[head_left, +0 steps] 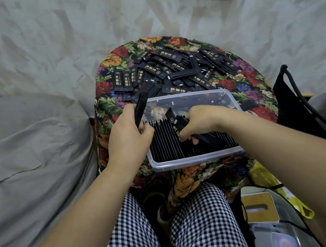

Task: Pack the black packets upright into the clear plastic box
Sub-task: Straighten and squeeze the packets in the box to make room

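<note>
We work with both hands at the box (195,160) on the desk (246,91).
Our left hand (125,133), at the box's left rim, grips one packet (140,107) that sticks up past that rim. Our right hand (202,120), over the box's middle, is curled round a small bundle (181,123) of packets, tilted against the row (165,142) standing upright in the box's near half. The desk shows through the box's far half. A pile (170,66) of loose packets lies just beyond the box's far rim.
</note>
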